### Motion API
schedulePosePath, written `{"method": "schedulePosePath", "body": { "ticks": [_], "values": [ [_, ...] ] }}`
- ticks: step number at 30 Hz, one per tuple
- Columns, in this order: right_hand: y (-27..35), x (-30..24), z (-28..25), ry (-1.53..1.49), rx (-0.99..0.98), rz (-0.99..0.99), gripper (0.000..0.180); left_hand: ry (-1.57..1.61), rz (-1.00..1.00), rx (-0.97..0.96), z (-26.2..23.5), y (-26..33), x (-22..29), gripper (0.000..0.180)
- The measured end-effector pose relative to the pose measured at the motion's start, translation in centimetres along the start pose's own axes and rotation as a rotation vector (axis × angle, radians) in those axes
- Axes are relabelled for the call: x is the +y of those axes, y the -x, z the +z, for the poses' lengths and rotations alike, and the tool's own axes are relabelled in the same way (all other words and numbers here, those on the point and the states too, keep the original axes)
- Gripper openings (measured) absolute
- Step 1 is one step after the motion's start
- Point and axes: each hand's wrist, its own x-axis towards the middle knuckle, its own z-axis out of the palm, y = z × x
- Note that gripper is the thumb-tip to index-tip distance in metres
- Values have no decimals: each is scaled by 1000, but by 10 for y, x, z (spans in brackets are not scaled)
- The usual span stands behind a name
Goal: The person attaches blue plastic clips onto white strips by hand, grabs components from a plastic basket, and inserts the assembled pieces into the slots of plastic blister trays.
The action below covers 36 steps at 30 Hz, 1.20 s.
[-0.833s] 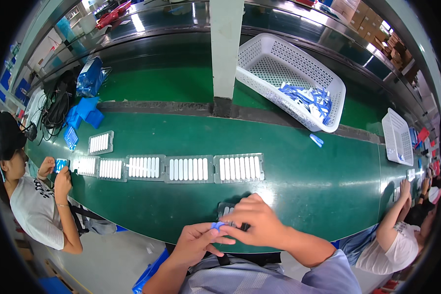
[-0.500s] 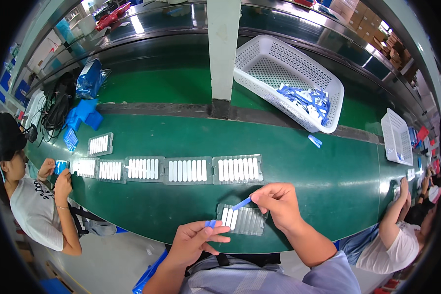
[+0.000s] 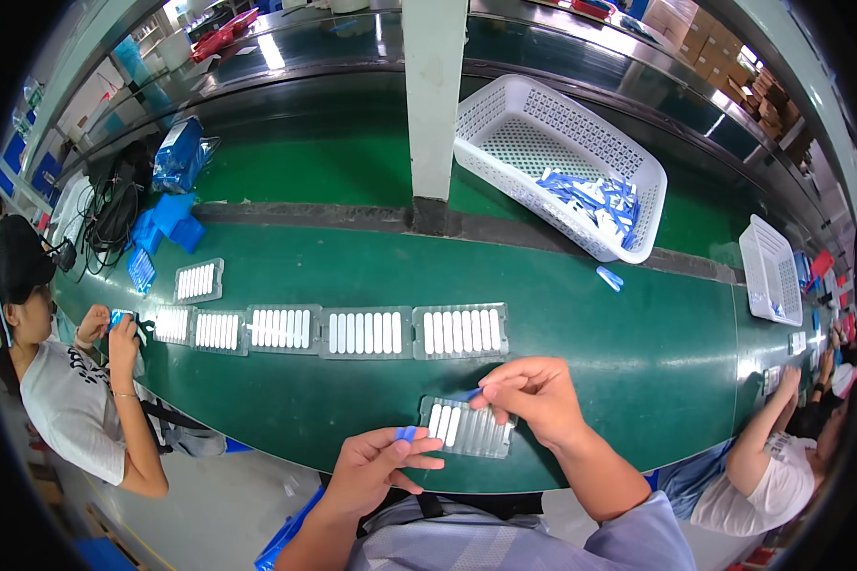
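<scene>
My left hand (image 3: pixel 373 466) pinches short blue pieces (image 3: pixel 406 434) between thumb and forefinger, its other fingers spread. A slim blue strip (image 3: pixel 468 394) is held in my right hand (image 3: pixel 533 398), over the top edge of a clear plastic tray (image 3: pixel 487 436). Narrow slots run across this tray. White rounded sticks (image 3: pixel 444 424) lie in the slots at its left end, while the slots to the right show no sticks. My left fingertips are beside the tray's left edge, and part of the strip is hidden by my right fingers.
Beyond my hands, filled clear trays (image 3: pixel 461 330) stand in a row on the green table (image 3: pixel 619 352). A white basket (image 3: pixel 564 214) at the back holds blue and white strips, beside an upright post (image 3: pixel 434 105). Loose strips (image 3: pixel 609 278) lie nearby. Co-workers sit left and right.
My right hand has shifted slightly left, and its blue strip now shows less of its length beyond the fingers. My left hand has barely moved and keeps its pinch.
</scene>
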Motion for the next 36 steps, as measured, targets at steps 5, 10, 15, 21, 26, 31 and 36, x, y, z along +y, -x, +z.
{"method": "schedulePosePath", "body": {
  "ticks": [5, 10, 15, 21, 26, 31, 36],
  "values": [
    [-1, -4, -14, 529, -329, -152, 4, -4, 15, 20, -3, 0, -2, 34],
    [-1, 1, -1, 1109, -280, -303, 18, 18, 8, -1, 0, 1, -2, 33],
    [0, -4, 2, 1309, -343, -381, 37, 24, 0, 20, 0, 3, -5, 34],
    [0, -6, 5, 1302, -341, -432, 36, 37, 11, 11, -1, 5, -5, 34],
    [8, 13, 24, 970, -311, -544, 24, 15, -4, -17, 5, 2, -7, 34],
    [7, 14, 17, 663, -218, -483, 9, 1, -12, -45, 13, 0, -6, 32],
    [0, -12, -25, 438, -259, -104, 5, 18, 14, 2, 0, -2, -7, 31]
  ]
}}
